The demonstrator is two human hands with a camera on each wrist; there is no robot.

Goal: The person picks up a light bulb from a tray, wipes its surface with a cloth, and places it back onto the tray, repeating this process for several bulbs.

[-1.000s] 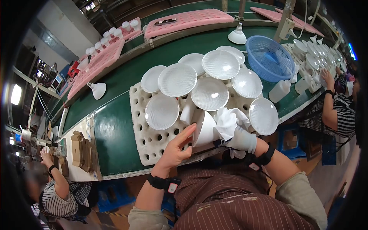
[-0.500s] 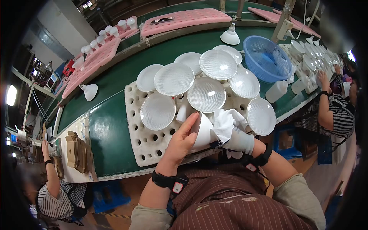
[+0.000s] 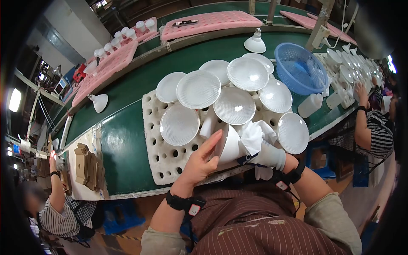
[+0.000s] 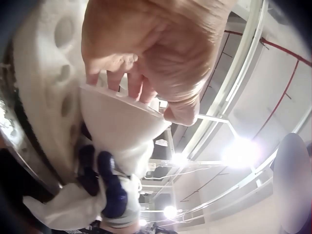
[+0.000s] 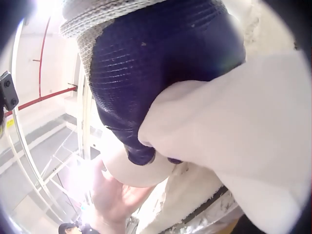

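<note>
Low at the front edge of the bench, both hands meet on one white reflector lamp bulb (image 3: pixel 231 146) tilted on its side. My bare left hand (image 3: pixel 196 165) holds its wide rim; in the left wrist view the fingers reach across the face of the bulb (image 4: pixel 119 117) and the thumb lies at the rim. A white glove with dark blue coating covers my right hand (image 3: pixel 270 156). It grips a bunched white cloth (image 3: pixel 251 138) against the narrower end of the bulb. The right wrist view shows the blue-coated glove (image 5: pixel 161 58) curled over the cloth (image 5: pixel 243 136), whose folds hide the bulb's base.
Several reflector bulbs (image 3: pixel 198 89) stand face up in a holed foam tray (image 3: pixel 163 159). A blue basket (image 3: pixel 299 70) and a white bottle (image 3: pixel 310 105) are to the right. Folded cardboard (image 3: pixel 88 168) lies left, near a loose bulb (image 3: pixel 98 102). Other people (image 3: pixel 369 127) work at both sides.
Both hands stay on the same bulb, which has shifted only slightly. My left fingers and thumb drew closer, then spread again. The person at the left has raised an arm.
</note>
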